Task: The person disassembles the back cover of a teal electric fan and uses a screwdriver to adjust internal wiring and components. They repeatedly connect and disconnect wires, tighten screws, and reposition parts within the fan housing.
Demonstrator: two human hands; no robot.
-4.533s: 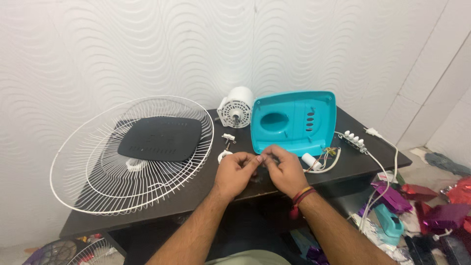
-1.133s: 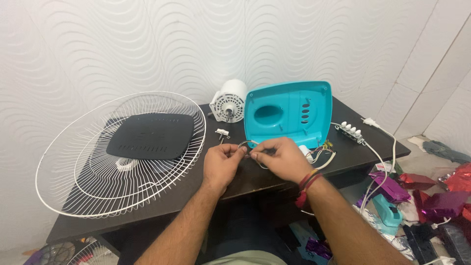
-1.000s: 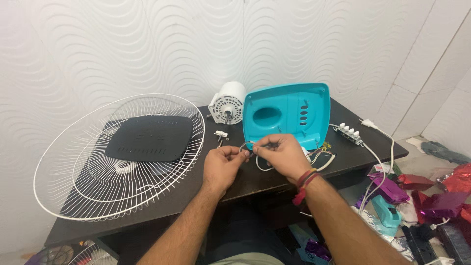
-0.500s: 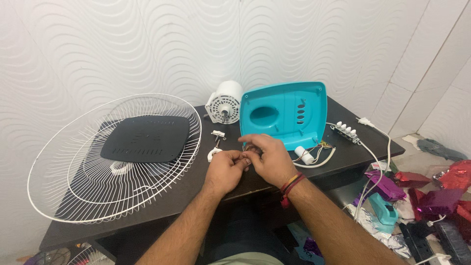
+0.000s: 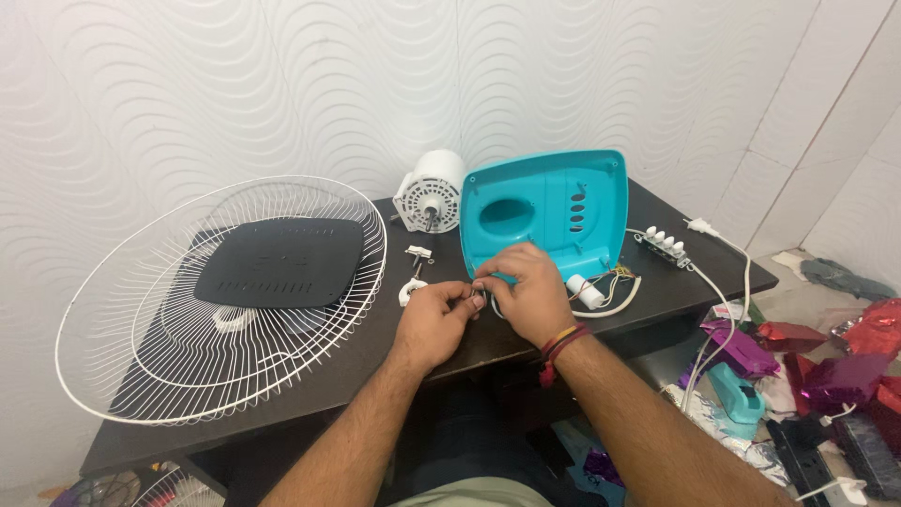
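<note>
Both hands [image 5: 483, 305] nearer than before, pinching a small part over dark table [image 5: 676, 282], white wavy wall [image 5: 282, 84] behind.

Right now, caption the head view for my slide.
Both hands, left hand and right hand, pinch a small part beside a teal housing and white fan guard.

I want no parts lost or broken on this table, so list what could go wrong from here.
1. The wire fan guard overhangs the dark table's left edge; a knock from the left hand's forearm could tip it off.
2. The small white clips lie loose beside the hands and could get swept away.
3. The white cable hangs off the right edge; a snag might drag the switch block down.
</note>
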